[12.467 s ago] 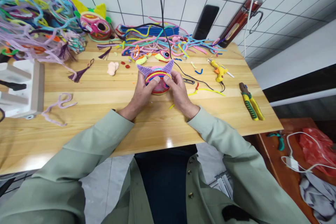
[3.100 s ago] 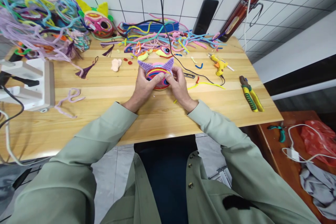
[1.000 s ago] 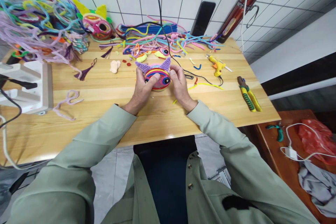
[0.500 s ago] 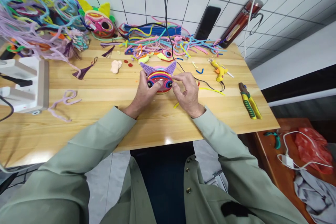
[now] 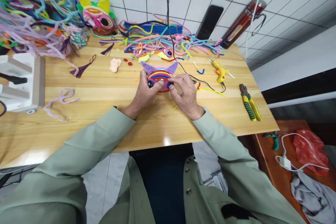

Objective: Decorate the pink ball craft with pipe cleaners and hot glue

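Note:
A small cat face made of pipe cleaners (image 5: 161, 75) is held up over the middle of the wooden table. It has purple pointed ears, rainbow bands across the brow and dark, ringed eyes. My left hand (image 5: 145, 92) grips its left side, with the thumb lying across the front between the eyes. At the other side, my right hand (image 5: 185, 92) has its thumb and forefinger closed against the right eye, partly covering it. The lower edge of the face is partly hidden by my thumbs.
Pipe cleaners (image 5: 157, 35) lie along the wall, and a tangled heap (image 5: 34, 21) fills the back left beside a finished cat face (image 5: 98, 21). A yellow glue gun (image 5: 219, 71) and pliers (image 5: 249, 103) are to the right. A power strip (image 5: 28, 80) stands left.
My right hand has shifted slightly left, its thumb and forefinger now over the right eye of the cat face. The left hand keeps its hold. The view has shifted slightly.

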